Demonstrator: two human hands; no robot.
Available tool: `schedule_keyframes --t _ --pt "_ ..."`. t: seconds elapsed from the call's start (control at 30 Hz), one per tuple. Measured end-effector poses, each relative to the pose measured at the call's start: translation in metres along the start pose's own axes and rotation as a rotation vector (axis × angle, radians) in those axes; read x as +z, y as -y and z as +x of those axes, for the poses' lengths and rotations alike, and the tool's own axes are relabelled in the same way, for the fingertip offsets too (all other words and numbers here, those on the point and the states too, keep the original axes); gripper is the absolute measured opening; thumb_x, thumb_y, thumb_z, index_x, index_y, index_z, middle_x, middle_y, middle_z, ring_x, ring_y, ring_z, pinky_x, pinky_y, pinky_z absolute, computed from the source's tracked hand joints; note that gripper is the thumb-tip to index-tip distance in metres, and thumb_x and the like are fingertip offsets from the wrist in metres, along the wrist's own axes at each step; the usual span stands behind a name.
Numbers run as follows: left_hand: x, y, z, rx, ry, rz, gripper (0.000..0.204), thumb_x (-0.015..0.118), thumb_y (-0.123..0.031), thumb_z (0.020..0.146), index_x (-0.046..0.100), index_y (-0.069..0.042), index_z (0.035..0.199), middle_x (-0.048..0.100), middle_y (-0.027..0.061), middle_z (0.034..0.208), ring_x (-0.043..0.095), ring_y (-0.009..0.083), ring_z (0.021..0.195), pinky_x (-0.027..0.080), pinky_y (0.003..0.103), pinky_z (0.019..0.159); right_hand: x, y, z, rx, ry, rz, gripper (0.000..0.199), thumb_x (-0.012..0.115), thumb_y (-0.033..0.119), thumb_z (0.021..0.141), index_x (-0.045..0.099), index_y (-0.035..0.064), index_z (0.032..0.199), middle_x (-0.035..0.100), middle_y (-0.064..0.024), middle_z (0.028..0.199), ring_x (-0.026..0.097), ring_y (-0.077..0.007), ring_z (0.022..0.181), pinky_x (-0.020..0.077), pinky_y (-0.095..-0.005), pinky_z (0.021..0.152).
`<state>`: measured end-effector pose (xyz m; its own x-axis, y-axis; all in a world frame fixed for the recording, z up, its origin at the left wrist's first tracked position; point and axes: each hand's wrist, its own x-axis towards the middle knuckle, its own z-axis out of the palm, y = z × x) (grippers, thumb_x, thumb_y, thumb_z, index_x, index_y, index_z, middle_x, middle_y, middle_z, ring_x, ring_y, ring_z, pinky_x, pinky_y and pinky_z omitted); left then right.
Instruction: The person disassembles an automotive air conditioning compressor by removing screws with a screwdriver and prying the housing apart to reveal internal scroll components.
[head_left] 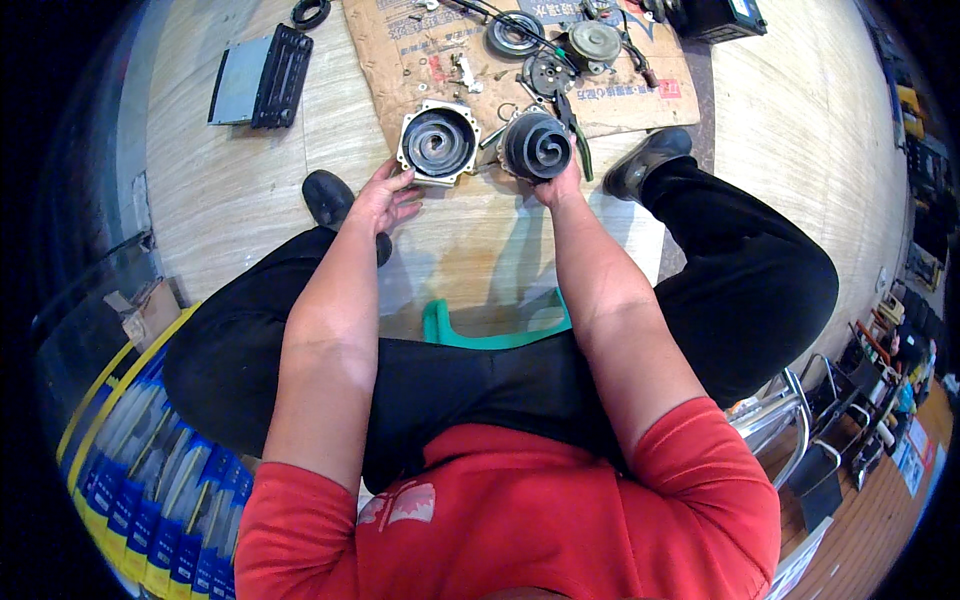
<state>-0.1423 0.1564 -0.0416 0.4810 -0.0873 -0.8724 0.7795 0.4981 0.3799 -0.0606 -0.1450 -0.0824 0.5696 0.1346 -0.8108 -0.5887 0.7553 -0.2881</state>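
Grey spiral scroll (537, 146) sits clamped in my right hand (556, 186), face up; my left hand (383, 197), fingers spread, touches the matching housing (438, 144) just leftward.

Bright, even light; fisheye bends the dark rim.

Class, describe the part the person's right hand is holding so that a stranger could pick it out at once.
Find the sheet of brown cardboard on the pale floor. At its near edge, the right hand grips a dark round scroll part with a raised spiral. Its neighbour, the spiral housing by the left hand, has a squarish, light metal flange; this one is plain round.
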Motion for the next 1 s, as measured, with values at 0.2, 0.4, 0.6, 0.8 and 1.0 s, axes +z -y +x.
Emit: schedule_keyframes --t 0.2,0.4,0.6,0.8,1.0 --pt "-0.002 -0.001 0.001 -0.013 0.003 0.002 0.087 0.07 -0.019 0.089 0.015 -0.024 0.156 0.038 0.0131 0.148 0.036 0.036 0.136 0.036 0.061 0.105 -0.008 -0.002 0.005 0.007 -0.09 0.028 0.063 0.035 0.066 0.096 0.058 0.019 0.131 0.059 -0.0059 0.134 0.057 -0.0312 0.121 0.0431 -0.0556 0.104" --pt "-0.005 0.0 0.003 -0.018 0.001 -0.012 0.087 0.071 -0.02 0.088 0.016 -0.023 0.156 0.04 0.0123 0.147 0.039 0.0359 0.134 0.036 0.06 0.105 -0.004 -0.002 0.002 0.016 -0.123 -0.017 0.061 0.034 0.067 0.096 0.06 0.0202 0.127 0.062 -0.0042 0.13 0.06 -0.0308 0.115 0.0502 -0.0525 0.095" --pt "-0.001 -0.002 -0.002 -0.018 -0.025 -0.003 0.088 0.071 -0.019 0.088 0.015 -0.023 0.156 0.041 0.0122 0.146 0.041 0.0363 0.132 0.036 0.06 0.105 0.008 -0.001 -0.003 0.015 -0.064 -0.023 0.061 0.034 0.066 0.097 0.059 0.0195 0.128 0.062 -0.0055 0.13 0.059 -0.0299 0.117 0.0497 -0.0519 0.096" --pt "-0.001 -0.002 0.001 -0.013 -0.009 0.014 0.087 0.07 -0.02 0.089 0.014 -0.023 0.156 0.042 0.013 0.145 0.042 0.0366 0.132 0.036 0.061 0.104 0.007 0.001 0.008 -0.045 0.009 -0.138 0.059 0.04 0.061 0.098 0.056 0.0146 0.13 0.06 -0.0085 0.13 0.059 -0.0296 0.116 0.0496 -0.0506 0.097" --pt "0.0 -0.002 -0.005 -0.017 -0.042 0.024 0.088 0.069 -0.023 0.09 0.011 -0.021 0.157 0.042 0.0129 0.146 0.043 0.0365 0.132 0.034 0.061 0.105 0.019 -0.006 0.01 -0.113 -0.036 -0.257 0.062 0.049 0.056 0.097 0.056 0.0027 0.128 0.062 -0.0141 0.125 0.062 -0.0278 0.112 0.0497 -0.0427 0.097"
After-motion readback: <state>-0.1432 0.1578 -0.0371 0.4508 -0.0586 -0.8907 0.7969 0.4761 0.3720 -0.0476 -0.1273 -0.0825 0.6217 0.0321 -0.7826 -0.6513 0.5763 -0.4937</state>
